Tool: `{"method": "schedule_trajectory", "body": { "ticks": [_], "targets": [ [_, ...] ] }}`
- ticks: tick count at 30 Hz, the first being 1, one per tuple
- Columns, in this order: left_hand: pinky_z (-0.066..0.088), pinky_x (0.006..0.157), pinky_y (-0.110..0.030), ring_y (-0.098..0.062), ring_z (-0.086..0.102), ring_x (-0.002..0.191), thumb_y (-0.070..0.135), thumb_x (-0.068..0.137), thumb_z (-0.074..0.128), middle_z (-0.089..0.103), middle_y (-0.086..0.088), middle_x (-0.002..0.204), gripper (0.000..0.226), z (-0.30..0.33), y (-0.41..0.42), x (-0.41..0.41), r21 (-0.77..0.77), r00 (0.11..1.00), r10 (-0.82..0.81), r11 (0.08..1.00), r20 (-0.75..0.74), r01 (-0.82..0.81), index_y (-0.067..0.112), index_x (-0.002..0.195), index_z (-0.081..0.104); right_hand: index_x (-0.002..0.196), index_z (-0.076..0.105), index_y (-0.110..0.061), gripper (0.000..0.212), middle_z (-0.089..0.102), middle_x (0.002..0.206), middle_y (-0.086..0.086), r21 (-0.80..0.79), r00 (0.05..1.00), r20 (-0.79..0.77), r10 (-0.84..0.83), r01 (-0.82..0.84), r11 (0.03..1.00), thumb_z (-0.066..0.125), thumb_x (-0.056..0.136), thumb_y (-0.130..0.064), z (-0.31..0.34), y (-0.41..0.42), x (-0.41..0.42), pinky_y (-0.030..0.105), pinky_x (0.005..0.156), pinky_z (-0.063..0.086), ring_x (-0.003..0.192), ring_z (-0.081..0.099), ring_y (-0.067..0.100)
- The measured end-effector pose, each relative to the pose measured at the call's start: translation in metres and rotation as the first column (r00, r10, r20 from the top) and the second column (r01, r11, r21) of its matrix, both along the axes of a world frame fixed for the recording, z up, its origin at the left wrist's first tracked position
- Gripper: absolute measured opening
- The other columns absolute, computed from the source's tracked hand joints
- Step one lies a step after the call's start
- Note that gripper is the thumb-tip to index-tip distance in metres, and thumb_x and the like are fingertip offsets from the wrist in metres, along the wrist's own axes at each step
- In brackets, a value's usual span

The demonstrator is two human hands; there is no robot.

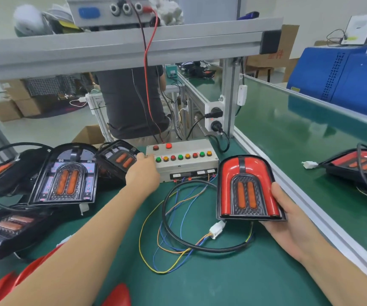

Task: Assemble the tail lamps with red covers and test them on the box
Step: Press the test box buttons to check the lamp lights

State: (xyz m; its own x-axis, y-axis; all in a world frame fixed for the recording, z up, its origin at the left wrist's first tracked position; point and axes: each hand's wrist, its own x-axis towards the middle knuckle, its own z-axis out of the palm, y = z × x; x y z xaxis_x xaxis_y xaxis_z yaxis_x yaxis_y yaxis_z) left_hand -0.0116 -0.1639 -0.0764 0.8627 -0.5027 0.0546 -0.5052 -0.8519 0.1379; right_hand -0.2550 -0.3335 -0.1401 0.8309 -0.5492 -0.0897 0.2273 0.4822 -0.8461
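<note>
The right hand (288, 219) gripped a red-covered tail lamp (247, 188) just above the green desk (233, 283); the left hand (144, 171), fingers extended, touched the test box (182, 160) at its left end

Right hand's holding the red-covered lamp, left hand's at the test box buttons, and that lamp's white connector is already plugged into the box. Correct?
Not quite. In the head view the white connector lies loose on the green mat, not plugged into the test box. The rest stands: the right hand holds the red-covered lamp, and the left hand reaches the box's left end by the buttons.
</note>
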Motion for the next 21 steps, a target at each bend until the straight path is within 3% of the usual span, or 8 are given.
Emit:
{"method": "schedule_trajectory", "body": {
  "ticks": [5,10,16,21],
  "targets": [
    [0.043,0.072,-0.038,-0.035,0.055,0.106,0.005,0.091,0.042,0.036,-0.015,0.130,0.043,-0.001,-0.008,0.005,0.061,0.999,0.020,0.998,0.037,-0.022,0.005,0.133,0.043,0.116,0.071,-0.023,0.039,0.068,0.123,0.008,-0.036,1.000,0.000,0.008,-0.008,0.999,0.053,0.088,-0.046,0.002,0.003,-0.003,0.025,0.081,0.056,0.110,0.066,0.018],
    [0.043,0.074,-0.041,-0.036,0.054,0.107,0.008,0.090,0.045,0.039,-0.017,0.124,0.037,-0.007,-0.011,0.007,0.092,0.993,0.054,0.994,0.103,-0.064,0.005,0.126,0.050,0.121,0.067,-0.024,0.044,0.066,0.125,0.011,-0.033,1.000,0.008,-0.020,0.020,0.999,0.055,0.087,-0.049,-0.002,0.002,-0.003,0.046,0.103,0.042,0.118,0.061,0.027],
    [0.044,0.081,-0.042,-0.037,0.053,0.111,0.009,0.089,0.044,0.047,-0.018,0.124,0.037,-0.010,-0.012,0.006,0.044,0.992,0.087,0.995,0.094,-0.091,0.007,0.126,0.050,0.133,0.057,-0.017,0.055,0.063,0.129,0.013,-0.043,1.000,0.022,0.004,-0.003,0.999,0.054,0.089,-0.049,-0.002,0.002,-0.002,0.047,0.104,0.040,0.121,0.059,0.029],
    [0.043,0.079,-0.041,-0.037,0.053,0.109,0.010,0.088,0.044,0.047,-0.018,0.123,0.036,-0.013,-0.007,0.005,0.020,0.991,0.094,0.995,0.097,-0.096,0.008,0.124,0.049,0.131,0.059,-0.019,0.052,0.064,0.127,0.011,-0.058,1.000,0.006,0.003,-0.003,0.998,0.054,0.088,-0.048,-0.005,0.000,-0.002,0.047,0.104,0.041,0.120,0.060,0.029]
  ]
}}
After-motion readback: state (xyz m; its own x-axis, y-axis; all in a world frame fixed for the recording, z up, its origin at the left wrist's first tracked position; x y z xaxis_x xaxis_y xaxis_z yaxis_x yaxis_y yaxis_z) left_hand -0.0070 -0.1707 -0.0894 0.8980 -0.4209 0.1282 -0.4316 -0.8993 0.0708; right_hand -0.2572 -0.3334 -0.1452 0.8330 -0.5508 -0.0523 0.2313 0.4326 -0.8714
